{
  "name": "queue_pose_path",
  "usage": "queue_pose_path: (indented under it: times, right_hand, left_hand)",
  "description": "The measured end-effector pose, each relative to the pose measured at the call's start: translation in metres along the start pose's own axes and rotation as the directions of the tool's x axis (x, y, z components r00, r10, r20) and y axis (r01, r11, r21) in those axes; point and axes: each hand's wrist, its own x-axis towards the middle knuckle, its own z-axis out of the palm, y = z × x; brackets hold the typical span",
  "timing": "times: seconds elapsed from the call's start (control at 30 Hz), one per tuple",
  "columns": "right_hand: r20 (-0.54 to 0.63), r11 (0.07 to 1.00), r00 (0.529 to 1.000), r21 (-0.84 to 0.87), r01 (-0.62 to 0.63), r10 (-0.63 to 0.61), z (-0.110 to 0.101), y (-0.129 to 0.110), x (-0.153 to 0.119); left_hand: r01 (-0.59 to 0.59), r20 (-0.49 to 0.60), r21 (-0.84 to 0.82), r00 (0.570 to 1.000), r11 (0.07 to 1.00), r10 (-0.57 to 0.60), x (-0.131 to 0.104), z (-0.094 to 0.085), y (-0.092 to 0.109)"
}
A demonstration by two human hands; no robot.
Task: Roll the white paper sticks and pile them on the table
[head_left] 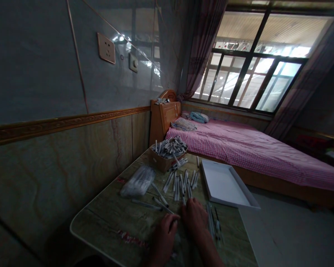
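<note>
Several pens (178, 187) with pale barrels and dark ends lie in loose groups on the green table (105, 222). My left hand (165, 231) is closed around one end of a pen (164, 206) that points up and to the left. Just right of it, my right hand (194, 217) has its fingers bent together at the lower end of another pen (184, 200). Beyond them stands a cardboard box (163, 163) heaped with pens. A clear plastic bag (138, 181) lies left of the pens.
A shallow white tray (224, 181) sits at the table's right edge. Thin pens or refills (210, 220) lie right of my right hand. A tiled wall (100, 159) runs along the left, and a bed (225, 144) with a pink checked cover stands behind the table.
</note>
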Motion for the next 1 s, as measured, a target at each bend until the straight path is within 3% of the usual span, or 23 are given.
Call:
queue_pose_path:
  times: [0.2,0.3,0.37,0.5,0.7,0.83,0.93,1.0]
  right_hand:
    - [0.006,0.996,0.997,0.047,-0.080,0.079,-0.003,0.006,-0.002]
    - [0.010,0.987,0.991,0.095,-0.131,0.131,-0.006,0.013,-0.014]
    - [0.031,0.963,0.986,0.215,-0.164,0.161,-0.005,0.018,-0.029]
    - [0.021,0.799,0.991,0.590,-0.119,0.132,0.014,0.021,-0.067]
    - [-0.031,0.702,0.993,0.710,-0.059,0.115,0.045,0.008,-0.104]
    - [-0.025,0.609,0.996,0.792,-0.032,0.085,0.030,0.017,-0.098]
    - [0.024,0.514,0.987,0.852,-0.104,0.160,0.008,0.031,-0.085]
    - [0.066,0.458,0.975,0.874,-0.160,0.213,-0.004,0.041,-0.077]
  left_hand:
    - [0.005,-0.018,-0.006,1.000,1.000,-0.006,0.001,-0.001,-0.001]
    - [0.046,-0.022,-0.053,0.999,0.998,-0.047,0.001,-0.003,0.003]
    - [0.083,-0.019,-0.097,0.996,0.992,-0.085,0.000,-0.003,0.005]
    - [0.181,0.033,-0.232,0.983,0.956,-0.178,-0.001,-0.002,0.007]
    - [0.189,0.136,-0.365,0.980,0.912,-0.148,0.000,-0.004,0.008]
    - [0.085,0.064,-0.220,0.995,0.972,-0.072,-0.003,-0.008,0.013]
    - [-0.125,0.098,0.001,0.987,0.992,0.124,-0.008,-0.010,0.017]
    - [-0.276,0.148,0.170,0.956,0.946,0.252,-0.011,-0.011,0.019]
